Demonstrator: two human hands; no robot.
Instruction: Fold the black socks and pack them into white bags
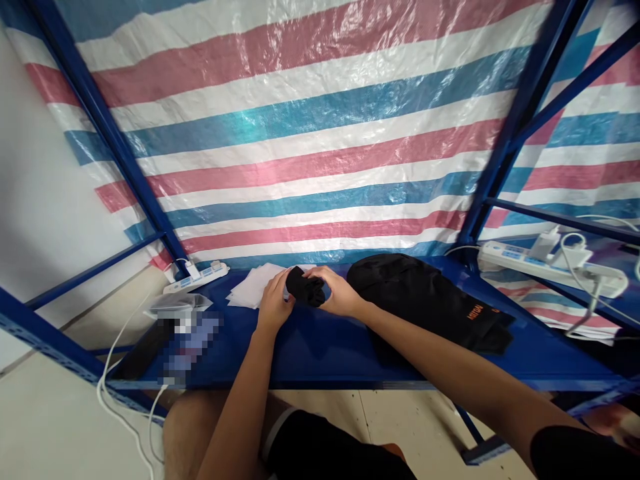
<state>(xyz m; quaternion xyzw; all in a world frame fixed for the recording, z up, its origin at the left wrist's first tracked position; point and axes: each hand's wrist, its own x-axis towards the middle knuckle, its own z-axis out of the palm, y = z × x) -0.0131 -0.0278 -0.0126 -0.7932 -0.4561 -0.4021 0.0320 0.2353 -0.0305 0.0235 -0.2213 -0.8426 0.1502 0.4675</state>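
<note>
A small bunched black cloth, perhaps a sock [306, 289], is held between both hands above the blue shelf [320, 347]. My left hand [274, 300] grips its left end with curled fingers. My right hand [340, 292] wraps round its right side. A stack of white sheets or bags [250, 287] lies just behind my left hand. To the right of my right hand lies a pile of black fabric [425, 300] with orange lettering.
A white power strip [197, 277] sits at the shelf's back left, a second one [545, 263] with plugs on the right. A clear bag [177, 305] and a blurred object lie at the left. Blue rack posts and a striped tarp stand behind.
</note>
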